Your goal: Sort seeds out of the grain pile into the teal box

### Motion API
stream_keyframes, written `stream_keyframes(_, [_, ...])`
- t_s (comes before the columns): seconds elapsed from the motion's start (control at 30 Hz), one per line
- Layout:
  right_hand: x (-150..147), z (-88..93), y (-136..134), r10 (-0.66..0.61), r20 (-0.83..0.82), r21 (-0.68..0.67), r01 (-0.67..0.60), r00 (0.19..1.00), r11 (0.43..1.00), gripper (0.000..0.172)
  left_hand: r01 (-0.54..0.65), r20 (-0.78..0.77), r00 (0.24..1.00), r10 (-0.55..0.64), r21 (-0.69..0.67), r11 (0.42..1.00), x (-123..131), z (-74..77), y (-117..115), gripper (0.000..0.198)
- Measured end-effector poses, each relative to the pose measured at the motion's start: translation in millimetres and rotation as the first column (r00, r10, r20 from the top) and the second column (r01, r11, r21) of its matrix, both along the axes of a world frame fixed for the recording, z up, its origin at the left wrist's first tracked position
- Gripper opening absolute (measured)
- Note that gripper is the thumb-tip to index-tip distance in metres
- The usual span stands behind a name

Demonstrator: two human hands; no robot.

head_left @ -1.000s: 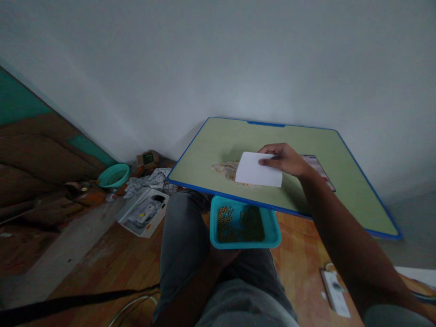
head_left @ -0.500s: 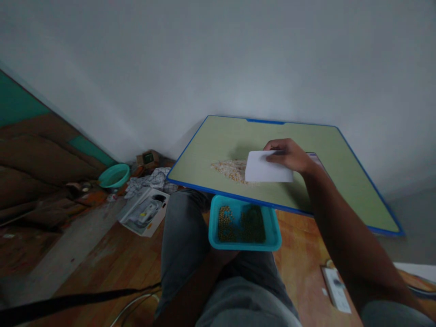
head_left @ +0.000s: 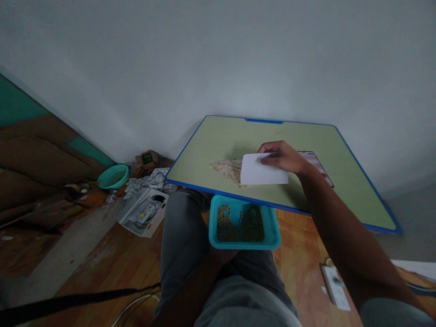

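My right hand (head_left: 282, 156) pinches a white card (head_left: 264, 170) and holds it tilted over the table (head_left: 221, 136). The card's left edge covers part of a pile of mixed pale and yellow grains (head_left: 229, 169). Below the table's front edge, my left hand (head_left: 223, 255) grips a turquoise plastic tray (head_left: 245, 245) from beneath; its fingers are mostly hidden under the tray. Inside lie tan beans (head_left: 225, 227) on the left and small dark green beans (head_left: 254, 225) on the right.
A phone (head_left: 316, 167) lies on the table beside my right forearm. On the floor are a turquoise basin (head_left: 113, 176), an open white box (head_left: 145, 212), a checked cloth (head_left: 153, 179) and a white power strip (head_left: 335, 287). A plain wall stands behind the table.
My right hand has moved slightly left and nearer with the card, over more of the grains. More of the phone shows. Beans in the tray have shifted, with the green ones spreading left.
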State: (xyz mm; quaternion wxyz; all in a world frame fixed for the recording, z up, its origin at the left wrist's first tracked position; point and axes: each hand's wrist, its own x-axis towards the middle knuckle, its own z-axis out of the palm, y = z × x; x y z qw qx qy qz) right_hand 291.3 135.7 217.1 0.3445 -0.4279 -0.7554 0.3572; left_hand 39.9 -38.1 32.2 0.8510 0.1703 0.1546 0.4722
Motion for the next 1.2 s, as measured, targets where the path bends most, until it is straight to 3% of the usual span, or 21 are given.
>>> stream_keyframes(0.17, [-1, 1.6, -2, -0.005, -0.007, -0.012, 0.005, 1.0, 1.0, 0.023, 0.019, -0.164, 0.986, -0.021, -0.015, 1.0, -1, -2.9, 0, 0.062])
stream_keyframes(0.43, [-6, 3.5, -4, 0.041, -0.001, -0.017, -0.041, 0.999, 0.999, 0.02, -0.077, -0.183, 0.981, 0.065, -0.061, 0.995, -5, -26.0, -2, 0.052])
stream_keyframes(0.57, [-3, 3.4, -3, -0.002, 0.005, -0.006, 0.002, 1.0, 1.0, 0.021, -0.018, -0.117, 0.993, 0.013, -0.043, 0.999, -6, -21.9, -1, 0.052])
stream_keyframes(0.77, [-6, 2.5, -4, 0.059, 0.02, -0.02, -0.059, 0.998, 0.998, 0.021, 0.015, -0.085, 0.996, -0.017, -0.025, 1.0, -4, -12.3, 1, 0.053])
stream_keyframes(1.03, [-9, 0.3, -5, 0.11, 0.014, -0.064, -0.109, 0.994, 0.992, 0.021, -0.012, -0.019, 1.0, 0.012, -0.034, 0.999, -8, -31.6, -1, 0.045])
stream_keyframes(1.2, [-13, -1.2, -7, 0.162, 0.023, -0.083, -0.16, 0.987, 0.984, 0.021, 0.022, 0.061, 0.998, -0.02, -0.028, 0.999, -4, -22.9, -1, 0.051])
